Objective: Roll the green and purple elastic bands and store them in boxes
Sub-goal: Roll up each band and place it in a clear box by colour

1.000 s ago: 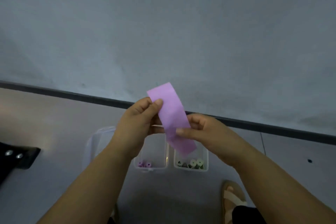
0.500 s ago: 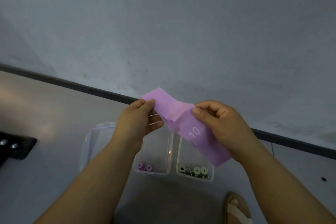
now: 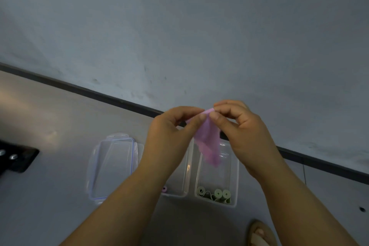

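Both hands are raised in front of the camera, above 2 clear boxes on the grey floor. The left hand and the right hand meet at the top end of the purple band. On each hand, the thumb and forefinger are clamped together on that end, and the other fingers are curled loosely. The 2 pinches sit just beside each other, almost touching. Below the pinch the band hangs down freely as a soft, slightly crumpled strip. Its lower end dangles in the air over the far part of the right box. It is too blurred to tell whether the pinched end is already curled over.

The right box holds rolled green bands against its near wall, where 3 round roll ends show. The left box stands just beside it, partly hidden by the left forearm. 1 small purple roll peeks out at its near left corner. A clear lid with a bluish seal lies flat on the floor just left of the left box.

A dark baseboard strip runs diagonally where the floor meets the pale wall. At the left edge lies a black object with 2 shiny fasteners. A foot in a sandal shows at the near right.
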Demonstrator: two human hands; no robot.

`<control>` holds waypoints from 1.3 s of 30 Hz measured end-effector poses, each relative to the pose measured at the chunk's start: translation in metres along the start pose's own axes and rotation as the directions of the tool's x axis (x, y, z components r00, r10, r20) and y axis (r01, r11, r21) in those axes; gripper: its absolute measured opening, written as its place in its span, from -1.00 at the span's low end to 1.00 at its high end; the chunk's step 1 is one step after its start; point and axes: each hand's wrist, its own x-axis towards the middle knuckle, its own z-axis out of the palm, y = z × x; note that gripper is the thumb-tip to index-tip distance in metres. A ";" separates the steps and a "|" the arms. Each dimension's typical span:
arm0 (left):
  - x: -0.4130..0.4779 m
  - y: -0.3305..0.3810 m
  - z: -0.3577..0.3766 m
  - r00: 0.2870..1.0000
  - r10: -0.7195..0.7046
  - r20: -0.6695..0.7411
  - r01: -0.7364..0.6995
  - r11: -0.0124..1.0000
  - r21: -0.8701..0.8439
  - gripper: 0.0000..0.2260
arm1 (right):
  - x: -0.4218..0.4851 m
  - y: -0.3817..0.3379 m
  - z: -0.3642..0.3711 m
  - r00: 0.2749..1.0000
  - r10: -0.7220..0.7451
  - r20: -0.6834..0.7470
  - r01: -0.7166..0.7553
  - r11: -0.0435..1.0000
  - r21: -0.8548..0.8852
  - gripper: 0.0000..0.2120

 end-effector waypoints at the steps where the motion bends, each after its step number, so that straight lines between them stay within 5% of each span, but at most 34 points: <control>1: 0.001 0.000 -0.001 1.000 0.004 -0.015 -0.004 1.000 -0.008 -0.93 | 0.000 0.000 0.000 1.000 0.010 0.011 -0.010 1.000 0.008 -0.88; 8: 0.003 0.007 -0.009 0.998 0.054 0.023 -0.054 0.998 0.012 -0.93 | -0.002 0.000 -0.005 0.989 0.146 -0.011 -0.143 0.978 0.154 -0.92; 13: 0.004 0.011 -0.013 0.982 0.138 0.128 -0.153 0.982 0.115 -0.86 | -0.002 -0.004 -0.003 0.986 0.122 0.116 -0.144 0.968 0.204 -0.70; 17: 0.006 0.011 -0.014 0.982 0.139 0.128 -0.152 0.984 0.096 -0.86 | -0.001 -0.004 -0.001 0.993 0.087 0.079 -0.099 0.982 0.163 -0.78; 23: 0.010 0.008 -0.014 0.996 -0.006 0.092 0.006 1.000 -0.003 -0.89 | 0.001 -0.003 -0.004 0.992 0.122 0.033 -0.126 0.971 0.205 -0.96; 30: 0.010 0.007 -0.013 0.986 -0.091 0.139 0.096 0.995 -0.028 -0.96 | 0.003 -0.005 -0.008 0.990 0.113 0.084 -0.125 0.981 0.150 -0.96; 39: 0.011 0.012 -0.016 0.967 -0.129 0.218 0.163 0.976 -0.147 -0.86 | 0.004 -0.009 -0.020 0.965 0.120 0.232 -0.187 0.939 0.289 -0.83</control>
